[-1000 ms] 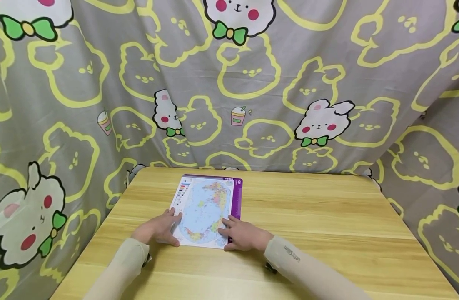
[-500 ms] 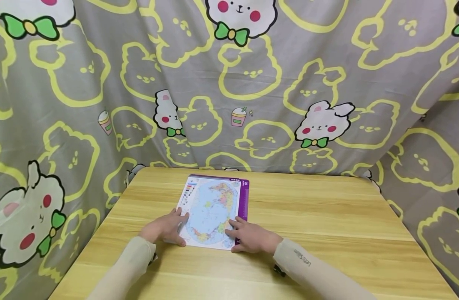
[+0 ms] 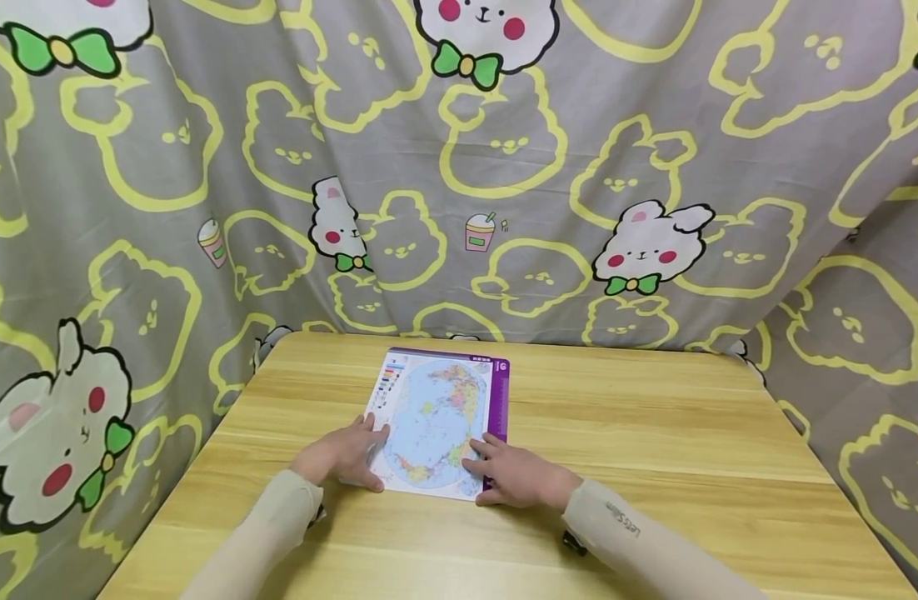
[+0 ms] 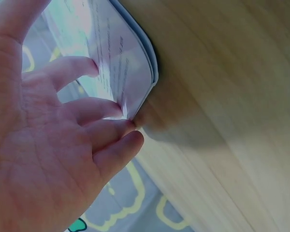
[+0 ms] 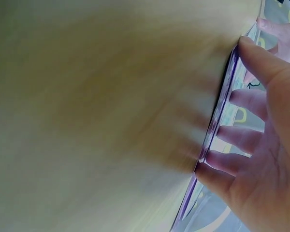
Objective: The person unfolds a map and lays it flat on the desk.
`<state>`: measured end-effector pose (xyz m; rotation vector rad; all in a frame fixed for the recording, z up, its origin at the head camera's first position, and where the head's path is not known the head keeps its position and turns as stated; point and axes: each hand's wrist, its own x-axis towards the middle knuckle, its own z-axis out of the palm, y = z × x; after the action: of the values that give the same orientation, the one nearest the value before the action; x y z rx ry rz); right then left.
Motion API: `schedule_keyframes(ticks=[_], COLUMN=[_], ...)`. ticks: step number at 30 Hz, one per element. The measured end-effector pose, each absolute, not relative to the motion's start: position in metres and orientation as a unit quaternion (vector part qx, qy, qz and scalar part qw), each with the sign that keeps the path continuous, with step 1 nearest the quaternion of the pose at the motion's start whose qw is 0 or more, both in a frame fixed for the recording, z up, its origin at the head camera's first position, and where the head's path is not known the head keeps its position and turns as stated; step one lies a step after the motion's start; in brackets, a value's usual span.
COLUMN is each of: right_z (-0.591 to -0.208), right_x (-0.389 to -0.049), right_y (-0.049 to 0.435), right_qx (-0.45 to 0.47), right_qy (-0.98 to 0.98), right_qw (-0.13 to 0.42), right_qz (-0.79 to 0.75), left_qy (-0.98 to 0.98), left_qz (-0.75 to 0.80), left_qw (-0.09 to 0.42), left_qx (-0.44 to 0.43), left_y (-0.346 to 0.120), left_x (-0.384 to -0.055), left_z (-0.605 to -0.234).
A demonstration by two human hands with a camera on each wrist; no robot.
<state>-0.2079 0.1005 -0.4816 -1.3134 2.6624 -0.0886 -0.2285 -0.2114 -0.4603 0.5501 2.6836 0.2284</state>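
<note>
A flat world map (image 3: 436,425) with a purple strip along its right side lies on the table. In the head view my left hand (image 3: 348,452) rests at its left edge, thumb at the near corner and fingers spread along the side. The left wrist view shows those fingertips (image 4: 117,110) on the pale printed surface, by a rounded corner where thin layers show. My right hand (image 3: 522,475) touches the map's right side, fingers apart over the purple strip. From the right wrist view its fingertips (image 5: 210,157) line the purple edge (image 5: 217,116).
The wooden table (image 3: 654,433) extends to both sides of the map and toward me. Behind it hangs a grey curtain (image 3: 534,200) with yellow animal outlines, meeting the table's far edge.
Both hands and the map between them have slid a little to the right along the table. The fingers keep about the same placement on it.
</note>
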Motion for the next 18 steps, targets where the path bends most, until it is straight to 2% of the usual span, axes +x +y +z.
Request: schedule_keyframes(ticks=[18], right_z=[-0.481], right_x=[-0.205], right_y=[0.127], right_qx=[-0.424], right_qy=[0.897], right_qw=[0.102], right_qz=[-0.067], left_qy=[0.956], left_qz=[0.059], left_qw=[0.191], left_qx=[0.217], left_y=[-0.186], left_x=[-0.228], left_z=[-0.463])
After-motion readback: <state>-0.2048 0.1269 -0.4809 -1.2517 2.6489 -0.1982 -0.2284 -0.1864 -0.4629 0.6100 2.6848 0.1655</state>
